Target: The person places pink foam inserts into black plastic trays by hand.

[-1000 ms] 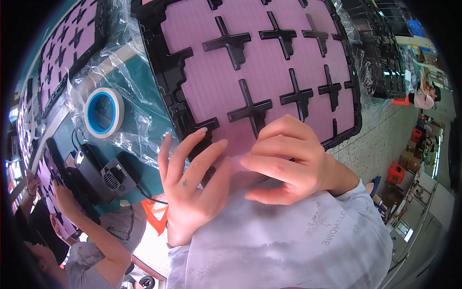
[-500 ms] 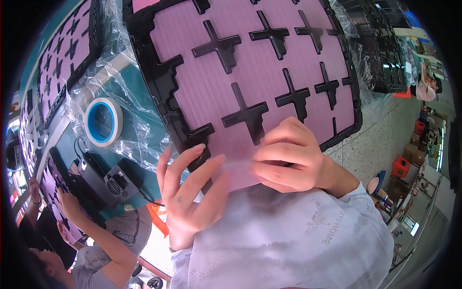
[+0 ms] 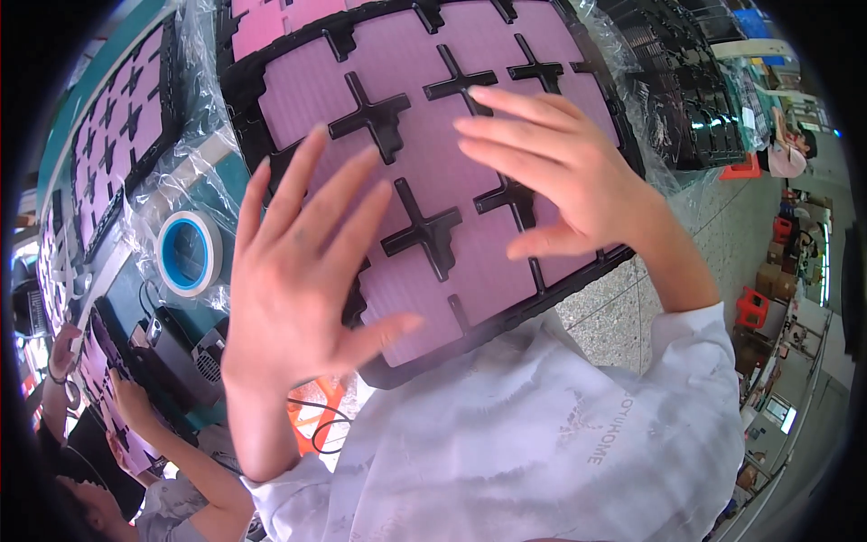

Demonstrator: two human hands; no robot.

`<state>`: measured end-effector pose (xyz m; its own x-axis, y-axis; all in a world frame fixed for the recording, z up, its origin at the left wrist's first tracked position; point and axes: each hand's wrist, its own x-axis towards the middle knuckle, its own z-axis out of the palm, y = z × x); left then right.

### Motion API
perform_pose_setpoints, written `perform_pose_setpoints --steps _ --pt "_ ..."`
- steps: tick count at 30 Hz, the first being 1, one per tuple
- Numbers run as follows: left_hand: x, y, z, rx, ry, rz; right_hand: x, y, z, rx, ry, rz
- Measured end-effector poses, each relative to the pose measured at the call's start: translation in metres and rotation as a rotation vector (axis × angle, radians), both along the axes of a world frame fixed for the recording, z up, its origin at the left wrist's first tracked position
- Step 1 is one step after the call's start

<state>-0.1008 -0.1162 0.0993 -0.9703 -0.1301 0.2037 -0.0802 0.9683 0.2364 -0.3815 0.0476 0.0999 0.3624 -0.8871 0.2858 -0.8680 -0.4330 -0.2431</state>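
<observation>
In front of me lies a black plastic tray (image 3: 422, 237) with raised cross-shaped dividers. Pink sheets (image 3: 488, 282) with faint stripes fill the spaces between the crosses. My left hand (image 3: 293, 280) is over the near left part of the tray, fingers spread and nothing in them; it hides some of the tray's left edge. My right hand (image 3: 564, 172) is over the right half, fingers stretched out toward the middle, holding nothing. Whether either palm touches the pink sheets I cannot tell.
A roll of tape with a blue core (image 3: 188, 254) lies left of the tray on clear plastic film (image 3: 203, 117). Another filled tray (image 3: 117, 126) is at far left. Stacked black trays (image 3: 677, 86) stand at right. A co-worker's hand (image 3: 131, 397) works at lower left.
Both hands have come off the near edge, where their fingers were drawn together, and spread out farther over the tray. The tray sits slightly farther left, its near edge now showing.
</observation>
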Motion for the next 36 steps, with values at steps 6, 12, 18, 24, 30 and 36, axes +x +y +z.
perform_pose_setpoints --steps 6,12,18,24,30,36 --pt "-0.002 -0.011 -0.002 -0.060 -0.084 0.027 0.004 -0.004 -0.014 0.146 0.146 -0.011" --pt "0.003 0.000 0.010 -0.039 -0.125 0.050 0.013 0.001 -0.003 0.163 0.030 0.039" --pt "0.005 0.014 0.018 0.002 -0.171 0.046 0.024 0.014 0.009 0.195 0.068 0.037" --pt "0.017 0.029 0.018 0.035 -0.145 0.098 0.031 0.030 0.007 0.204 0.056 0.043" --pt "0.024 0.034 0.012 0.039 -0.136 0.091 0.036 0.036 0.005 0.231 0.048 0.041" --pt "0.031 0.040 0.009 0.051 -0.128 0.100 0.038 0.042 0.003 0.228 0.044 0.060"
